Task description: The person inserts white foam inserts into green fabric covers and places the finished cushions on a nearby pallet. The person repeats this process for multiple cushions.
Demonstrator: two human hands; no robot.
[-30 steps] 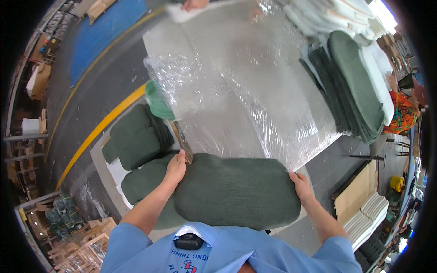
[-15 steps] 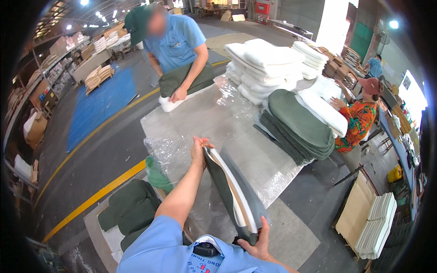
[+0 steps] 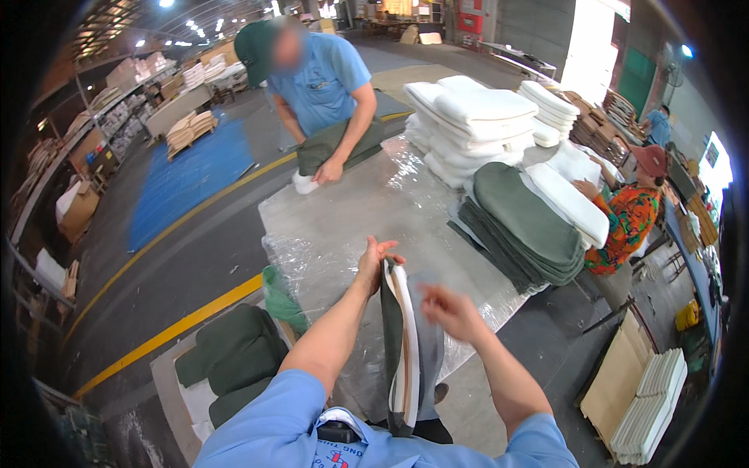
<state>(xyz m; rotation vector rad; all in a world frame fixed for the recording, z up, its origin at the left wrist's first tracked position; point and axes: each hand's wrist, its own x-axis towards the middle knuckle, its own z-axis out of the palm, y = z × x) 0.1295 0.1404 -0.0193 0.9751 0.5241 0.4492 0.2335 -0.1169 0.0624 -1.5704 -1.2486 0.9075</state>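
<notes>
A long layered cushion (image 3: 409,335) stands on its edge before me, its dark green fabric cover open to show white padding and a tan layer. My left hand (image 3: 373,264) grips its far end, with the fingers reaching over the top. My right hand (image 3: 454,313) is off the cushion, raised just to the right of the loose grey-green cover flap and smeared by motion. Under the far part lies a plastic-covered table (image 3: 335,210). The cushion's near end rests close against my body.
A stack of dark green covers (image 3: 523,210) and white pads (image 3: 480,117) stand on the table. Folded green pieces (image 3: 238,351) lie at lower left. Across the table a co-worker (image 3: 324,86) handles a green-covered pad; another person (image 3: 632,210) sits at right. White pads (image 3: 647,405) stand lower right.
My right hand has let go of the cushion's near end and risen toward its far part. The cushion has swung more upright in view, its near end moving left. My left hand stays at the far end.
</notes>
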